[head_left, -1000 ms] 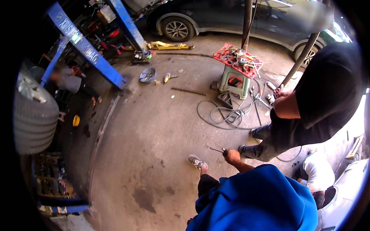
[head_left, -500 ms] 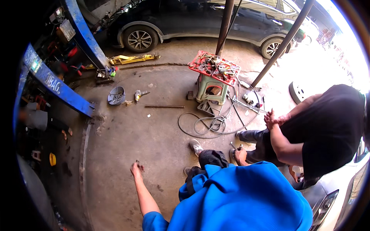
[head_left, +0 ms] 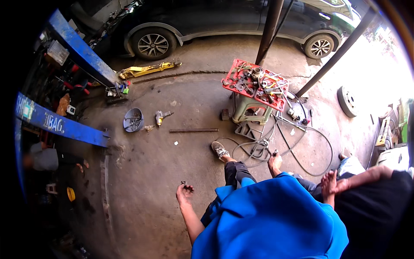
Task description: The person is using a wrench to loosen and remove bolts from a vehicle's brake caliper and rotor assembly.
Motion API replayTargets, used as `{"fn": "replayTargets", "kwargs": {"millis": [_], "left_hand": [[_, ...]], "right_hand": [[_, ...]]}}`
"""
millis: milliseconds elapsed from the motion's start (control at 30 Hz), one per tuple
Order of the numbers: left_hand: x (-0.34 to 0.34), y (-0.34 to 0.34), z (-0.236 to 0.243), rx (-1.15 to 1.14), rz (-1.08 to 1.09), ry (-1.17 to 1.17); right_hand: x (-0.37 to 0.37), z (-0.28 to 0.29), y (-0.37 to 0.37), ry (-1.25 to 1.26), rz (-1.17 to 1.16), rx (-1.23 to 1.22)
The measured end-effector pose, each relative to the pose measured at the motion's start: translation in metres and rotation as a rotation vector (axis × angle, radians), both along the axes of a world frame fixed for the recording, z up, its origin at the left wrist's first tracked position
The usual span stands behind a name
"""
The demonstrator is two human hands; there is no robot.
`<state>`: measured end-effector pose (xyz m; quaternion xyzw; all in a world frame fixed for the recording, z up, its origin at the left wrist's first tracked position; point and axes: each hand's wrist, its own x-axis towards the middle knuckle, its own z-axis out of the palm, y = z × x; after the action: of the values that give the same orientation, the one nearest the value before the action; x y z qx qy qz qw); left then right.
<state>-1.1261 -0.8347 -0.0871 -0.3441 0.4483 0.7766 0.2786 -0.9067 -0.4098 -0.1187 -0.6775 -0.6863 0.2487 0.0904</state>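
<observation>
My left hand (head_left: 184,194) hangs low over the concrete floor, its fingers curled around a small dark piece (head_left: 184,183) whose kind I cannot make out. My right hand (head_left: 274,164) is out in front of my blue shirt, closed, with a short dark tip of something (head_left: 275,152) showing beyond the fingers. Nearest to that hand are the loops of a grey hose (head_left: 258,151) on the floor. Beyond them, red trays (head_left: 235,81) full of metal tools and parts rest on a green stool (head_left: 246,105).
A person in black (head_left: 371,207) with clasped hands is close at my right. Ahead lie a metal bar (head_left: 194,130), a power tool (head_left: 159,118) and a grey-blue bucket (head_left: 133,120). Blue lift arms (head_left: 64,128), a yellow jack (head_left: 148,69), a dark car (head_left: 207,19), and a loose wheel (head_left: 347,102) surround the area.
My view has shifted, and I have stepped closer to the stool. My right hand has come forward from beside the person in black; my left hand remains low at my side.
</observation>
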Motion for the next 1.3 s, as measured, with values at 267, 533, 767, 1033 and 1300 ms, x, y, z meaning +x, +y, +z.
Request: {"fn": "replayTargets", "kwargs": {"millis": [267, 533, 767, 1033, 1300], "left_hand": [[-0.122, 0.035, 0.04, -0.134, 0.122, -0.055], [-0.174, 0.084, 0.062, -0.275, 0.026, -0.093], [-0.193, 0.085, 0.062, -0.35, 0.035, -0.108], [-0.246, 0.097, 0.078, -0.508, -0.058, -0.11], [-0.266, 0.086, 0.095, -0.491, 0.067, 0.008]], "right_hand": [[-0.218, -0.011, 0.193, 0.142, -0.122, 0.374], [-0.331, -0.031, 0.329, 0.307, -0.123, 0.434], [-0.363, -0.062, 0.352, 0.313, -0.255, 0.088], [-0.341, -0.132, 0.326, 0.187, 0.074, 0.141], [-0.357, -0.132, 0.283, 0.061, 0.215, 0.223]]}}
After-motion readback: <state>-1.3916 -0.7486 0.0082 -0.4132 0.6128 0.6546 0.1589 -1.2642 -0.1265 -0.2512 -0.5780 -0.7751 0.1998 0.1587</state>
